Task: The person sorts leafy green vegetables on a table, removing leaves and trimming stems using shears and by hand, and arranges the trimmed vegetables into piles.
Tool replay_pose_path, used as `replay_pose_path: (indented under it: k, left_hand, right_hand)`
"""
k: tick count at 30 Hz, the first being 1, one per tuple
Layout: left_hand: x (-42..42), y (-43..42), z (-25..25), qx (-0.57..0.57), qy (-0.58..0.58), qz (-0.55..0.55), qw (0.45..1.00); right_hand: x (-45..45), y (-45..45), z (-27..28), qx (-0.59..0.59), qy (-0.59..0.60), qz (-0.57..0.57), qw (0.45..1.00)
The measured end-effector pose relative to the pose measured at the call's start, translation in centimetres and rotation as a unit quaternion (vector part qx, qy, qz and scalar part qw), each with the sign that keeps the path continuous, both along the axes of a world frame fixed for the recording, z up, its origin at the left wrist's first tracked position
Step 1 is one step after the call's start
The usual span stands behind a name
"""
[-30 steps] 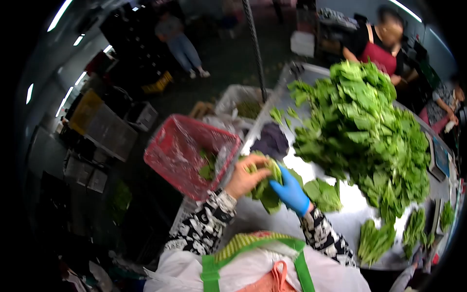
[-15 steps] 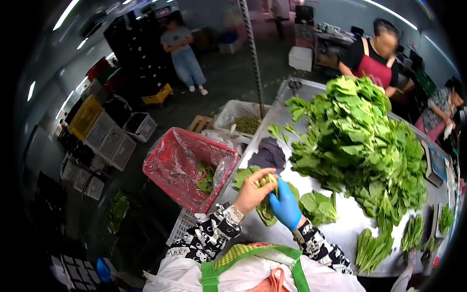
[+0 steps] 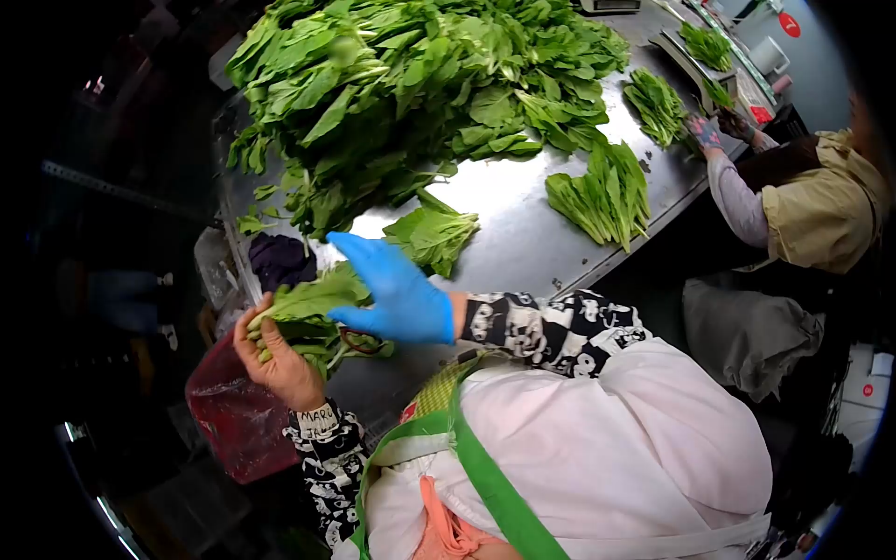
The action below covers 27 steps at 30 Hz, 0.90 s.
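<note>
My left hand (image 3: 280, 364), ungloved, is wrapped round the pale stems of a bunch of leafy greens (image 3: 322, 303) at the table's left edge. My right hand (image 3: 397, 291), in a blue glove, is spread with thumb and fingers apart beside the leaves of that bunch, holding nothing. A small bunch of greens (image 3: 431, 233) lies just beyond the glove. Behind it rises a large heap of leafy greens (image 3: 401, 84). Another bunch (image 3: 605, 194) rests farther right on the metal table (image 3: 509, 215). A dark cloth (image 3: 280, 261) lies above my left hand.
A red lined crate (image 3: 233, 420) stands below left of the table. More greens (image 3: 656, 105) lie near a scale (image 3: 686, 61) at the upper right. A co-worker (image 3: 817, 201) in a yellowish vest has hands near the scale. A grey bag (image 3: 751, 331) is at the right.
The view has swung right, bringing the co-worker in the vest into sight. My right hand has come away from the stems and opened. My left hand still holds the bunch.
</note>
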State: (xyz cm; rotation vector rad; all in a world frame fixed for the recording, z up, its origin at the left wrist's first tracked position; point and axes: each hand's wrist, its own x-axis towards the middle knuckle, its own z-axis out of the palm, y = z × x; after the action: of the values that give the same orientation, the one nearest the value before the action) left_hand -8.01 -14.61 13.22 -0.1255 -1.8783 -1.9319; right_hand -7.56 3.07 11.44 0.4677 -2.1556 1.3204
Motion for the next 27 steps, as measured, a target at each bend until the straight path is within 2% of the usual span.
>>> replay_pose_path:
  k: [1, 2, 3, 4, 5, 6, 7, 8, 9, 11, 12, 13, 16, 17, 20, 21, 23, 25, 27]
  left_hand:
    - [-0.1, 0.7, 0.3, 0.003, -0.004, -0.007, 1.000]
    - [-0.1, 1.4, 0.6, -0.145, 0.079, 0.058, 0.985]
    - [-0.2, 2.1, 0.9, -0.288, 0.161, 0.121, 0.936]
    - [-0.4, 3.1, 1.4, -0.370, 0.256, 0.118, 0.885]
    - [-0.4, 4.1, 1.0, -0.383, 0.318, 0.091, 0.862]
    - [-0.1, 5.0, 0.5, -0.384, 0.349, 0.034, 0.854]
    - [0.1, 5.8, -0.1, -0.382, 0.381, -0.020, 0.842]
    - [0.0, 6.9, -0.7, -0.358, 0.419, -0.081, 0.831]
    - [0.8, 7.6, -0.8, -0.369, 0.404, -0.130, 0.827]
    - [1.4, 8.4, -0.7, -0.398, 0.386, -0.164, 0.816]
    - [1.5, 8.7, -1.1, -0.400, 0.377, -0.173, 0.818]
    - [1.6, 9.1, -1.5, -0.398, 0.376, -0.176, 0.818]
    - [2.3, 10.4, -2.7, -0.417, 0.379, -0.199, 0.802]
    - [2.5, 10.7, -3.1, -0.417, 0.378, -0.201, 0.802]
    - [2.8, 11.6, -4.1, -0.439, 0.352, -0.236, 0.792]
    - [2.9, 11.9, -4.4, -0.440, 0.346, -0.234, 0.795]
    - [3.4, 12.5, -4.8, -0.421, 0.352, -0.259, 0.795]
    - [3.6, 12.2, -5.0, -0.418, 0.337, -0.286, 0.794]
    - [3.7, 11.6, -5.6, -0.422, 0.273, -0.304, 0.809]
  right_hand:
    - [0.7, 1.3, 0.0, 0.003, -0.004, -0.007, 1.000]
    - [1.4, 2.3, 0.0, -0.088, -0.167, 0.075, 0.979]
    - [1.9, 3.0, -0.1, -0.177, -0.321, 0.154, 0.918]
    - [2.1, 3.3, -0.3, -0.178, -0.323, 0.148, 0.918]
    - [2.4, 3.4, -0.6, -0.331, -0.415, 0.251, 0.809]
    - [2.7, 3.5, -0.3, -0.468, -0.482, 0.342, 0.658]
    - [3.0, 3.6, 0.0, -0.577, -0.519, 0.417, 0.473]
    - [3.5, 3.4, 0.5, -0.620, -0.478, 0.388, 0.486]
    - [3.5, 3.6, 0.1, -0.622, -0.478, 0.386, 0.486]
    - [3.3, 4.0, -1.0, -0.680, -0.442, 0.348, 0.470]
    - [3.4, 4.5, -1.1, -0.672, -0.420, 0.335, 0.509]
    - [3.4, 5.1, -1.2, -0.674, -0.419, 0.332, 0.509]
    - [3.7, 7.3, -1.2, -0.626, -0.434, 0.296, 0.576]
    - [3.9, 7.7, -1.3, -0.627, -0.435, 0.295, 0.575]
    - [4.5, 9.1, -1.3, -0.589, -0.367, 0.223, 0.685]
    - [4.9, 9.8, -1.0, -0.588, -0.373, 0.224, 0.682]
    - [5.5, 10.7, -0.6, -0.586, -0.311, 0.164, 0.730]
    - [5.8, 13.1, -1.3, -0.461, -0.331, 0.059, 0.821]
    - [6.1, 16.0, -2.1, -0.313, -0.361, -0.066, 0.876]
